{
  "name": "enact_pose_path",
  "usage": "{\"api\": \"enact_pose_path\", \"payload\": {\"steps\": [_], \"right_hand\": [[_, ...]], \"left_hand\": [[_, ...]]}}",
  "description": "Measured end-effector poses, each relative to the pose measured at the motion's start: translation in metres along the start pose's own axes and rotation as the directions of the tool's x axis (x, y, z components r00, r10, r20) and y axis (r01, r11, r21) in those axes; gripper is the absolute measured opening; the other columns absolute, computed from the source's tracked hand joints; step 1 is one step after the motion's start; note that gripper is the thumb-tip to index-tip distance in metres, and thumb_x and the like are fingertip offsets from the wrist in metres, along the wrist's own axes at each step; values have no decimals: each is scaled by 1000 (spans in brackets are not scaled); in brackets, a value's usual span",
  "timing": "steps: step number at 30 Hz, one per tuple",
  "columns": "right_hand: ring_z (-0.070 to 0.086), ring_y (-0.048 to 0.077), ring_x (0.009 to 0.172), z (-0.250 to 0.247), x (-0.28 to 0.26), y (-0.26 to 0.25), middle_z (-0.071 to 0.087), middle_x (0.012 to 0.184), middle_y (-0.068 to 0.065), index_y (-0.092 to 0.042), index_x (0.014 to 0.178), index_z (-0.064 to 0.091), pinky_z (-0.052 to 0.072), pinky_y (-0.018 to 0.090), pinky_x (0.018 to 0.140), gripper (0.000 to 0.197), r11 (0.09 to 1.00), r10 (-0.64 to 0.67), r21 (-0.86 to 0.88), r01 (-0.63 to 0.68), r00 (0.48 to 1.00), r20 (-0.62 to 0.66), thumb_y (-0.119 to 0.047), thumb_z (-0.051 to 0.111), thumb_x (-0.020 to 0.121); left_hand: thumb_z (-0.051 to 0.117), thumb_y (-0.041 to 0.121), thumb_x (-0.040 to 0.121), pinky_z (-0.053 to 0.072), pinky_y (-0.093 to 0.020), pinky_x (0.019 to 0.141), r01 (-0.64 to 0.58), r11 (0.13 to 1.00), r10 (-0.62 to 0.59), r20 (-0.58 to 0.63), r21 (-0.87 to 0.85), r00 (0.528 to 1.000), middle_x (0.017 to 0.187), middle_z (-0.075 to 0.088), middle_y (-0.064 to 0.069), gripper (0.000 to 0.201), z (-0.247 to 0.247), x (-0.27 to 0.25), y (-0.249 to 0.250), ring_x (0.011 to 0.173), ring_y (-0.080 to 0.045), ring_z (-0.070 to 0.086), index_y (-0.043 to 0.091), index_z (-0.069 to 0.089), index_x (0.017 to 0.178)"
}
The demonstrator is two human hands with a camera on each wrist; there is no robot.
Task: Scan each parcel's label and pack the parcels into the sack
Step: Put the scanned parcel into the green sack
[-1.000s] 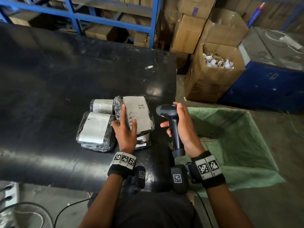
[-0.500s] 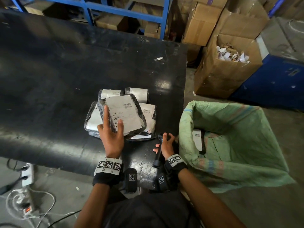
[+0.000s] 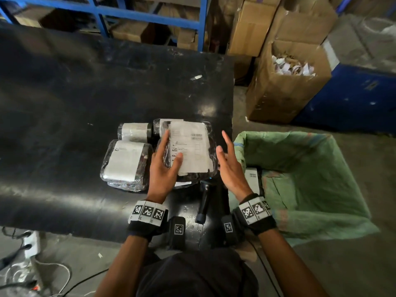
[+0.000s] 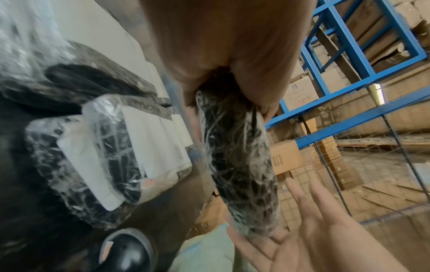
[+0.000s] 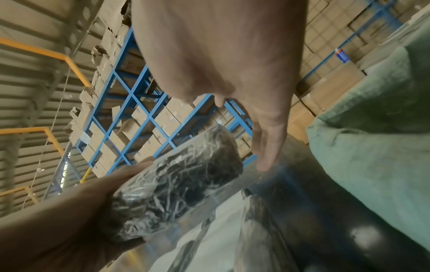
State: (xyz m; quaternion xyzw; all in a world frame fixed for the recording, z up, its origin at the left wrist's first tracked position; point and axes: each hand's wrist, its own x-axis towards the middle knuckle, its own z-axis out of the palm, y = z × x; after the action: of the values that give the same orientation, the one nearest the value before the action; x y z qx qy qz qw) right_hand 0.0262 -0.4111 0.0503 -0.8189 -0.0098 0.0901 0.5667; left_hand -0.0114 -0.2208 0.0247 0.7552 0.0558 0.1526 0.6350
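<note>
Left hand grips a flat black parcel wrapped in clear plastic with a white printed label, thumb on the label face and fingers along its left edge; the parcel is raised above the pile, label up. Right hand is spread with fingers straight, palm turned toward the held parcel's right edge; the left wrist view shows that edge resting against the palm, nothing gripped.

All places below are given relative to the held parcel. Directly beneath it lies another wrapped parcel, mostly hidden. Just left rests a black plastic-wrapped parcel with a blank-looking white label, and beyond that, a smaller rolled parcel with a white label; a further one shows at the far edge. Nearer the person, a black handheld barcode scanner lies on the black table. To the right stands an open green woven sack holding one labelled parcel against its near-left wall. Farther right and beyond, an open brown cardboard box of paper scraps sits on the floor.
</note>
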Motion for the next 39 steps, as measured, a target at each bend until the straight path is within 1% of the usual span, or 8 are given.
{"api": "enact_pose_path", "payload": {"steps": [5, 10, 15, 19, 21, 26, 32, 39], "right_hand": [[59, 6, 124, -12, 4, 7, 54, 138, -17, -49, 150, 23, 51, 42, 102, 56, 992, -71, 104, 71, 997, -3, -43, 48, 99], [48, 9, 136, -29, 2, 23, 45, 152, -10, -45, 151, 25, 46, 45, 108, 57, 991, -121, 39, 129, 978, -169, -46, 47, 99], [47, 4, 135, -62, -8, 37, 46, 151, -11, -41, 152, 28, 45, 41, 109, 56, 995, -99, -23, 97, 963, -252, -39, 48, 100], [51, 7, 131, -119, -13, 46, 48, 149, -13, -44, 151, 30, 47, 39, 107, 55, 995, -20, -101, -7, 964, -264, -37, 50, 100], [52, 12, 130, -155, -9, 58, 48, 149, -9, -45, 150, 30, 46, 40, 107, 56, 973, 42, -211, -94, 970, -239, -37, 51, 99], [53, 27, 132, -233, 35, 108, 50, 148, 4, -31, 153, 33, 43, 37, 108, 60, 827, 279, -472, -306, 952, -127, -33, 55, 97], [52, 35, 129, -272, 101, 187, 51, 146, 16, -21, 153, 34, 40, 33, 104, 61, 644, 525, -625, -441, 849, -59, -30, 57, 97], [56, 35, 124, -270, 114, 280, 55, 141, 19, -28, 153, 35, 42, 35, 104, 65, 695, 556, -501, -515, 827, -79, -31, 62, 94]], "left_hand": [[62, 11, 100, 39, -47, 119, -4, 997, 16, 156, -75, 988, 159, 43, 8, 66, 30, 16, 13, 146, -8, 41, 20, 33, 158], [59, 19, 100, 38, -43, 120, 22, 994, 8, 270, -107, 963, 161, 39, 10, 68, 59, 24, 15, 147, -6, 39, 19, 28, 160], [57, 17, 103, 38, -29, 118, 25, 996, 9, 369, -87, 930, 155, 36, 33, 67, 94, 19, 10, 146, 0, 37, 21, 24, 161], [39, 63, 96, 41, -40, 115, 38, 978, -138, 508, 203, 850, 145, 53, 3, 69, 127, 18, 2, 133, -15, 52, 48, 13, 158], [27, 68, 92, 35, -41, 112, -82, 905, -141, 476, 418, 868, 139, 52, -8, 77, 147, 16, -5, 130, -26, 46, 40, 10, 161], [49, 40, 97, 24, -57, 122, -225, 723, -116, 437, 653, 892, 167, 14, -24, 76, 201, -1, -28, 156, -41, 11, 10, 22, 161], [49, 25, 93, 21, -51, 125, -271, 637, -134, 450, 722, 883, 169, 4, -22, 78, 227, -11, -45, 158, -36, 4, 3, 16, 161], [46, 16, 96, 17, -47, 127, -312, 592, -148, 481, 743, 864, 170, 2, -19, 75, 220, -7, -54, 159, -31, 1, -1, 12, 160]]}}
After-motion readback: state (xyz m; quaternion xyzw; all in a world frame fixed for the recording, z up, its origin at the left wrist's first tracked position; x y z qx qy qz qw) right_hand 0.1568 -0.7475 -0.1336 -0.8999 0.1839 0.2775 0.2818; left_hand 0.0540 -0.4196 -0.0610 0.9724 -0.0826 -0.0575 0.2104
